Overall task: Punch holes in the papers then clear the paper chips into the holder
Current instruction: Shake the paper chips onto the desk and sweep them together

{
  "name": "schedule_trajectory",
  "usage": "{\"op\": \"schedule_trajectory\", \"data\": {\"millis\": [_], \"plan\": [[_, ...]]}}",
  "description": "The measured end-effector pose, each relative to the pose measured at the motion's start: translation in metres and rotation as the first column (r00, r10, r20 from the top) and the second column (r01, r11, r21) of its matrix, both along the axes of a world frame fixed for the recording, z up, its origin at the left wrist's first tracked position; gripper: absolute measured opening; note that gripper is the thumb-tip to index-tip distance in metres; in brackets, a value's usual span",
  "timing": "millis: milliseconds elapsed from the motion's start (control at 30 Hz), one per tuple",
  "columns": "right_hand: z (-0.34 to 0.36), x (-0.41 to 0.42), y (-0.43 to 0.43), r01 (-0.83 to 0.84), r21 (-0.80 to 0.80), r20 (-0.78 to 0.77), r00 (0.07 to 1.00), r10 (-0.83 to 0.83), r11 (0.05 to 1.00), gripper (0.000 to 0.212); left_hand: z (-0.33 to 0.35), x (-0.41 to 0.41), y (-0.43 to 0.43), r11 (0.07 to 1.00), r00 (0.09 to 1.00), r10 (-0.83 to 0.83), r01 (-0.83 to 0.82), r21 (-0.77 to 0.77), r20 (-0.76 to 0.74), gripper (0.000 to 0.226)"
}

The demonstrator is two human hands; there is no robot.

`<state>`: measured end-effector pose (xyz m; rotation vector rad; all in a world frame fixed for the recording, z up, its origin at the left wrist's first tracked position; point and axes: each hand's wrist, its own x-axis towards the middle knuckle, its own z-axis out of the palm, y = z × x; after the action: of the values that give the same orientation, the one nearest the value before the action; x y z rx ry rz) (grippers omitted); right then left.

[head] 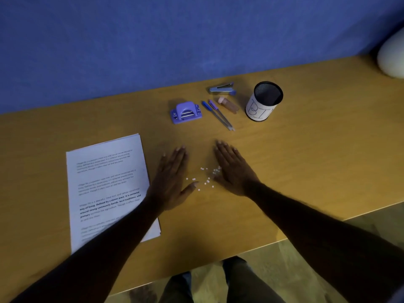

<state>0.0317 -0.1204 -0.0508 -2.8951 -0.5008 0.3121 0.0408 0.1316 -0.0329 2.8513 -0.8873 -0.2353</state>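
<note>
Several small white paper chips (205, 178) lie scattered on the wooden desk (306, 162) between my two hands. My left hand (172, 178) lies flat on the desk just left of the chips, fingers straight. My right hand (234, 169) lies flat to their right, its inner edge touching some chips. A stack of printed papers (105, 184) sits left of my left hand, partly under my forearm. The purple hole punch (185, 112) stands farther back. The black mesh holder (263, 101), wrapped in a white label, stands upright at the back right.
Two pens (218, 114), a small pinkish bottle (228, 104) and a stapler (223, 88) lie between the punch and the holder. A blue partition (175, 40) backs the desk. A pale rounded object (391, 55) sits far right. The desk's front edge runs below my arms.
</note>
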Motion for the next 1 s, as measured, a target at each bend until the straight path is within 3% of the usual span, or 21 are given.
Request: {"op": "schedule_trajectory", "data": {"millis": [133,267,367,433,500,700,1000], "plan": [[-0.005,-0.018,0.024,-0.12,-0.013,0.054,0.991,0.12,0.993,0.092,-0.005,-0.013,0.014,0.992,1.0,-0.005,0.003,0.129,0.015,0.101],[-0.004,-0.033,0.021,-0.206,0.047,0.08,0.976,0.202,0.977,0.083,-0.012,-0.023,0.01,0.99,0.999,0.028,-0.031,0.137,0.021,0.112],[0.0,-0.043,-0.004,0.019,0.104,0.085,0.996,-0.028,0.994,0.082,-0.014,-0.027,0.005,0.989,0.998,0.067,-0.069,0.13,0.021,0.117],[-0.001,-0.058,-0.022,0.203,0.067,0.077,0.975,-0.208,0.977,0.085,-0.013,-0.031,-0.002,0.989,0.995,0.099,-0.101,0.107,0.017,0.118],[-0.005,-0.072,-0.031,0.289,-0.002,0.078,0.955,-0.288,0.957,0.089,-0.013,-0.033,-0.012,0.988,0.993,0.116,-0.117,0.097,0.012,0.118],[-0.008,-0.086,-0.024,0.315,-0.113,0.079,0.948,-0.308,0.942,0.098,-0.014,-0.031,-0.041,0.989,0.997,0.069,-0.071,0.13,0.019,0.12],[-0.003,-0.087,-0.017,0.302,-0.151,0.093,0.952,-0.291,0.941,0.102,-0.01,-0.02,-0.056,0.939,0.968,-0.238,0.209,0.271,0.077,0.115]]}}
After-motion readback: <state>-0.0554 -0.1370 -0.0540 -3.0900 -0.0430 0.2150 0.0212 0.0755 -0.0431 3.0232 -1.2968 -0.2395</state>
